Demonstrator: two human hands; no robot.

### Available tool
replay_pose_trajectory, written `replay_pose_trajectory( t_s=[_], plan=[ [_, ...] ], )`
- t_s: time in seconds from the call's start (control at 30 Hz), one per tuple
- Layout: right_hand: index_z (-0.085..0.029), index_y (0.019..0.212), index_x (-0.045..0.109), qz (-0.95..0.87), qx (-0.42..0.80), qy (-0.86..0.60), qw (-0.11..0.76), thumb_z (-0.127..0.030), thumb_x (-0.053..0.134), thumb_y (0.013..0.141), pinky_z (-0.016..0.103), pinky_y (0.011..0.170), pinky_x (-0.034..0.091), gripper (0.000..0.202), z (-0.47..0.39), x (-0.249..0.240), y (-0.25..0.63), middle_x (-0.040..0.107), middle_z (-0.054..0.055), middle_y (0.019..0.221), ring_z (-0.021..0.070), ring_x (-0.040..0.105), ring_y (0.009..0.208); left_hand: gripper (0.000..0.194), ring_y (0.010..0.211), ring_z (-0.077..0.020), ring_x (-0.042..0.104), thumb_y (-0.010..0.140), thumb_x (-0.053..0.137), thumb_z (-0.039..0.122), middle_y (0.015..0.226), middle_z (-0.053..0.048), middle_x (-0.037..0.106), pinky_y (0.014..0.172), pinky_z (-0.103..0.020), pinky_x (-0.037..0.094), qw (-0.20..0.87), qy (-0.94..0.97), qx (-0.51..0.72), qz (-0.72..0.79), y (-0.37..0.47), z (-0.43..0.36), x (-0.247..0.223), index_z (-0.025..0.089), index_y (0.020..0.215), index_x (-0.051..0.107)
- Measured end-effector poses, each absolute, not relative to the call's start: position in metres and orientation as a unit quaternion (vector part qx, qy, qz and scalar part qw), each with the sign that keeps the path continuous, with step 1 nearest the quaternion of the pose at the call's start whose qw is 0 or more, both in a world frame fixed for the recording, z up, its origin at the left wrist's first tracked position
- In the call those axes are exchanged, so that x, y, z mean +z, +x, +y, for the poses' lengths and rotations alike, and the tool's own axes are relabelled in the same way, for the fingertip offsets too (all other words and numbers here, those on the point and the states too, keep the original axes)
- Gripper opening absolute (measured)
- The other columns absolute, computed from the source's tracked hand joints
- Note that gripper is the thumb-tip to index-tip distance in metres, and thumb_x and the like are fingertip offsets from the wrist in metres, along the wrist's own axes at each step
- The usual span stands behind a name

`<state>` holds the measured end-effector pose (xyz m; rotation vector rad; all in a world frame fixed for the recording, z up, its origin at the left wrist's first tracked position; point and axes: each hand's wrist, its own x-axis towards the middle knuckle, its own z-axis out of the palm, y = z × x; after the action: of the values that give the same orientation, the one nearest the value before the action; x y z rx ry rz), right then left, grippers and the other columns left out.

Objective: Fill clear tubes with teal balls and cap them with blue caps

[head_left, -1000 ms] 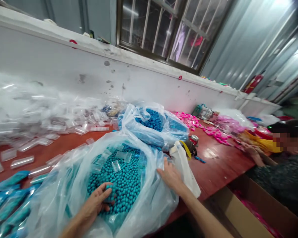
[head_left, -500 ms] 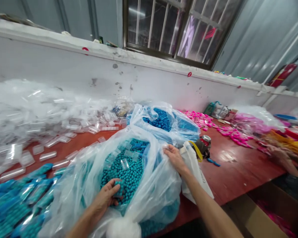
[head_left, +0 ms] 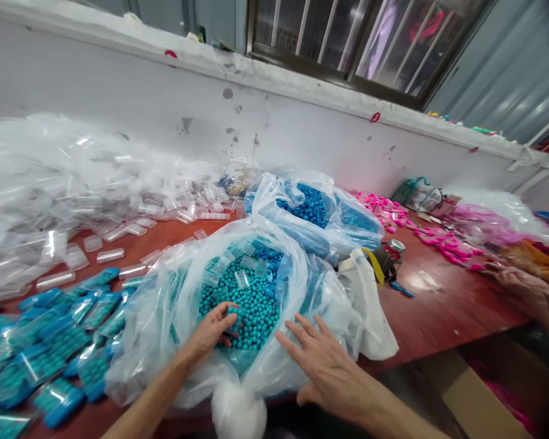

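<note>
A clear plastic bag (head_left: pixel 165 341) stands open, holding many teal beads (head_left: pixel 256 311) with some clear tubes and blue pieces among them. At the near left of the beads, my left hand (head_left: pixel 215 329) has its fingers wrapped round a small clear container (head_left: pixel 234 318) with teal beads in it. My right hand (head_left: pixel 320 366) is spread over the bag's right side, palm down and holding nothing; whether it touches the plastic is unclear. Several filled clear packs with blue ends (head_left: pixel 57 399) lie left of the bag.
Empty clear tubes (head_left: pixel 110 255) are heaped at the left. Behind the bag stands a bag of blue pieces (head_left: pixel 306 204). A white cloth (head_left: pixel 370 311), a dark jar (head_left: pixel 392 253) and pink pieces (head_left: pixel 448 244) lie to the right. Another person's hands (head_left: pixel 521 286) are at the far right.
My right hand has let go of the bag's right rim and moved down nearer me, fingers spread. The view has shifted. My left hand still holds the container at the beads.
</note>
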<state>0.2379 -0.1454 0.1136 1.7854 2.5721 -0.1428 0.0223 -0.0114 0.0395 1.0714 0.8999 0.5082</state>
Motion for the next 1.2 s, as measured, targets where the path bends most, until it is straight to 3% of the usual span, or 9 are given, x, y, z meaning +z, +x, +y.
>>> replay_pose_trajectory(
  t_s=[0.07,0.17,0.27,0.33,0.67,0.8,0.9,1.07,1.2],
  plan=[
    [-0.023,0.135,0.028,0.792,-0.009,0.61,0.04,-0.026,0.061,0.073,0.052,0.096,0.023,0.071,-0.156,0.091,0.248,0.04,0.013,0.133,0.0346,0.032,0.121,0.049,0.054,-0.0099,0.055,0.063,0.064,0.049,0.069,0.003,0.056,0.04,-0.015,0.036,0.736,0.484,0.234,0.412,0.022,-0.011,0.04,0.02,0.097,0.045],
    [-0.021,0.123,0.044,0.762,0.031,0.642,0.079,-0.008,0.042,0.081,0.04,0.081,0.037,0.043,-0.152,0.068,0.272,0.054,0.01,0.112,0.0261,0.049,0.099,0.047,0.052,-0.0097,0.055,0.064,0.064,0.048,0.068,0.004,0.055,0.039,-0.015,0.036,0.734,0.488,0.228,0.412,0.025,-0.009,0.042,0.02,0.097,0.045],
    [-0.02,0.095,0.056,0.776,0.042,0.623,0.091,-0.008,0.036,0.084,0.032,0.068,0.039,0.025,-0.126,0.065,0.285,0.057,0.006,0.086,0.0216,0.052,0.081,0.047,0.051,-0.0105,0.056,0.065,0.063,0.048,0.067,0.004,0.055,0.037,-0.016,0.036,0.73,0.495,0.217,0.418,0.027,-0.004,0.044,0.02,0.098,0.045],
    [-0.019,0.089,0.055,0.772,0.054,0.628,0.083,-0.009,0.034,0.086,0.029,0.064,0.039,0.023,-0.102,0.069,0.284,0.057,0.006,0.084,0.0209,0.052,0.08,0.047,0.051,-0.0106,0.056,0.066,0.062,0.048,0.069,0.004,0.056,0.038,-0.016,0.035,0.723,0.495,0.222,0.427,0.025,0.003,0.045,0.02,0.1,0.045],
    [-0.016,0.115,0.042,0.709,0.087,0.699,-0.035,-0.013,0.026,0.091,0.03,0.071,0.043,0.029,0.035,0.108,0.241,0.058,0.01,0.103,0.0218,0.055,0.091,0.056,0.041,-0.0096,0.047,0.052,0.074,0.041,0.05,0.009,0.051,0.043,-0.02,0.035,0.678,0.487,0.326,0.444,0.005,0.068,0.056,0.018,0.095,0.047],
    [-0.014,0.112,0.047,0.73,0.112,0.674,-0.011,-0.005,0.03,0.086,0.03,0.068,0.044,0.032,0.001,0.101,0.261,0.058,0.011,0.096,0.0216,0.055,0.084,0.049,0.049,-0.0092,0.05,0.056,0.071,0.041,0.058,0.007,0.053,0.047,-0.02,0.038,0.683,0.475,0.337,0.44,0.008,0.051,0.06,0.017,0.093,0.049],
    [-0.012,0.128,0.035,0.76,0.153,0.631,0.005,-0.001,0.031,0.082,0.03,0.063,0.045,0.047,-0.05,0.081,0.284,0.058,0.008,0.087,0.0206,0.054,0.077,0.047,0.053,-0.0091,0.052,0.061,0.066,0.046,0.065,0.005,0.053,0.046,-0.018,0.037,0.693,0.485,0.297,0.444,0.016,0.03,0.056,0.018,0.095,0.05],
    [-0.016,0.13,0.035,0.758,0.21,0.617,-0.012,0.003,0.034,0.074,0.032,0.065,0.044,0.059,-0.124,0.043,0.301,0.056,0.004,0.078,0.0204,0.055,0.073,0.043,0.049,-0.0068,0.041,0.062,0.063,0.043,0.059,0.008,0.036,0.039,-0.015,0.034,0.665,0.575,0.245,0.409,0.027,0.01,0.049,0.018,0.095,0.052],
    [-0.018,0.127,0.04,0.772,0.148,0.618,-0.011,-0.002,0.044,0.068,0.032,0.067,0.044,0.061,-0.155,0.042,0.298,0.06,0.006,0.087,0.0224,0.057,0.078,0.037,0.048,-0.0065,0.039,0.067,0.057,0.038,0.058,0.009,0.031,0.037,-0.015,0.034,0.663,0.607,0.209,0.386,0.032,0.002,0.044,0.017,0.096,0.051]
  ],
)
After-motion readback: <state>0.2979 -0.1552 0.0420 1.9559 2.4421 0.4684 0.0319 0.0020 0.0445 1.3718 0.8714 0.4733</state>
